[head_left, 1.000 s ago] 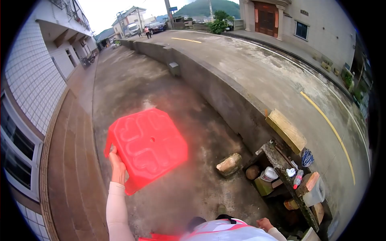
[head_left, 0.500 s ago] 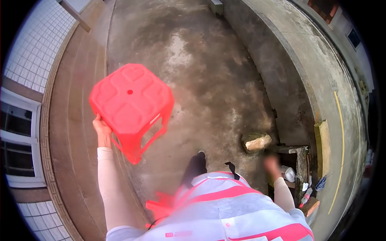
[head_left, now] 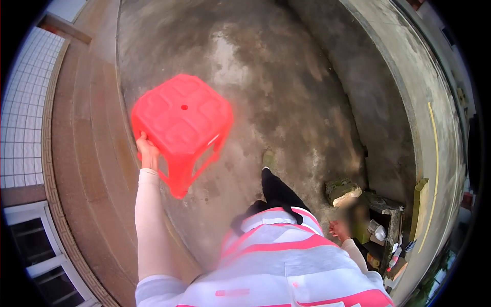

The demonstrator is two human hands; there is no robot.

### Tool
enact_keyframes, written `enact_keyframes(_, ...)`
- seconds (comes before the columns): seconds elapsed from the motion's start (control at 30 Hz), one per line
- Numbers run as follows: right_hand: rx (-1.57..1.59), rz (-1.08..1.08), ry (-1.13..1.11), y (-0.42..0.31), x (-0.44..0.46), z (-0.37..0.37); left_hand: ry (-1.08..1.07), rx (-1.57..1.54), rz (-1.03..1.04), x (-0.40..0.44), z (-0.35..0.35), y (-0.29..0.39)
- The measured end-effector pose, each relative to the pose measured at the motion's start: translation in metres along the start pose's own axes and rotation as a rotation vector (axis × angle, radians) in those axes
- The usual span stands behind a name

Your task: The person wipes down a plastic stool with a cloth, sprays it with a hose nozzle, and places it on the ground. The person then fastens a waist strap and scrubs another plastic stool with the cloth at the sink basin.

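Note:
A red plastic stool (head_left: 184,115) with a small round hole in its seat is held out in front on the left, its legs pointing down. My left hand (head_left: 148,151) grips the near left edge of its seat, with the arm stretched forward. Low on the right, my right hand (head_left: 338,231) hangs beside a stone block (head_left: 343,193) and a rough shelf (head_left: 386,210). Its fingers look partly curled; whether anything is between them cannot be made out.
Brown steps (head_left: 99,153) and a tiled wall (head_left: 23,112) run along the left. A low concrete wall (head_left: 368,87) borders the right side. White containers (head_left: 377,230) and a bottle (head_left: 393,263) sit around the shelf. One shoe (head_left: 268,159) is forward on the concrete ground.
The view has tilted down. The stool, still in my left hand, now shows its legs as well as its seat. My right hand swung forward and then back, and one foot has come forward.

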State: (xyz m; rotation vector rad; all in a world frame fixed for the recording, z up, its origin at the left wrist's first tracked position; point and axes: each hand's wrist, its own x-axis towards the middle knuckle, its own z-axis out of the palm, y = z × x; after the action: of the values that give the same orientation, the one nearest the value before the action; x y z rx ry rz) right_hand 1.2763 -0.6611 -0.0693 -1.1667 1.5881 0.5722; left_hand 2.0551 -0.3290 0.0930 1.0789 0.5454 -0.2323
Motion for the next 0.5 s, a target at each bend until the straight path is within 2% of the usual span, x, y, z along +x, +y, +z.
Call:
enact_keyframes(0.1, 0.105, -0.090, 0.044, -0.073, 0.001, 0.032, -0.069, 0.020, -0.062, 0.047, 0.062, -0.016)
enact_keyframes(0.2, 0.130, -0.260, 0.046, -0.157, -0.011, 0.041, -0.125, 0.022, -0.252, 0.116, 0.093, -0.046)
enact_keyframes(0.3, 0.299, -0.225, 0.123, -0.219, -0.025, 0.059, -0.175, 0.094, -0.375, 0.174, 0.126, -0.082)
enact_keyframes(0.4, 0.536, -0.121, 0.306, -0.216, -0.021, 0.099, -0.276, 0.088, -0.468, 0.246, 0.151, -0.132)
enact_keyframes(0.5, 0.645, 0.038, 0.360, -0.194, -0.071, 0.179, -0.315, 0.197, -0.551, 0.303, 0.159, -0.154)
